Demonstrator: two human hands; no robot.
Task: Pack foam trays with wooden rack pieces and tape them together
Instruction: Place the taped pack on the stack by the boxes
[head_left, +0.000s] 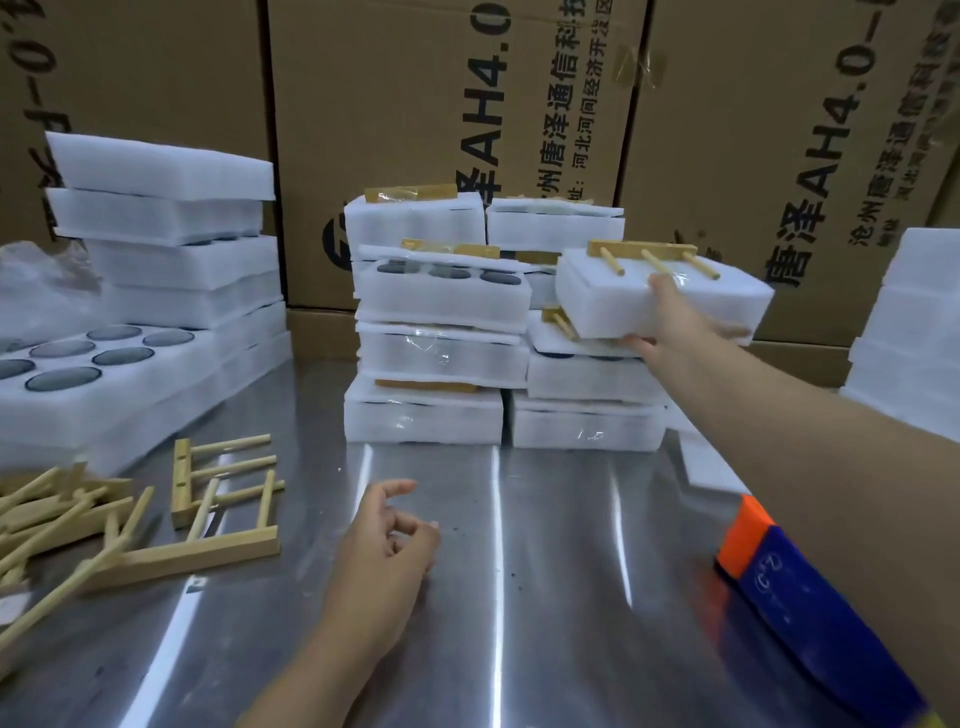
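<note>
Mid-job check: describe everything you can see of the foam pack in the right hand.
The foam pack is a white rectangular block of soft-looking foam, seemingly a thin layer over a thicker tray. A wooden rack piece, a flat bar with three dowels, lies on its top face under glinting clear tape. The right hand grips its near edge, thumb on top, fingers beneath. It is tilted and held over the stack of finished packs. Whether it touches that stack is unclear.
</note>
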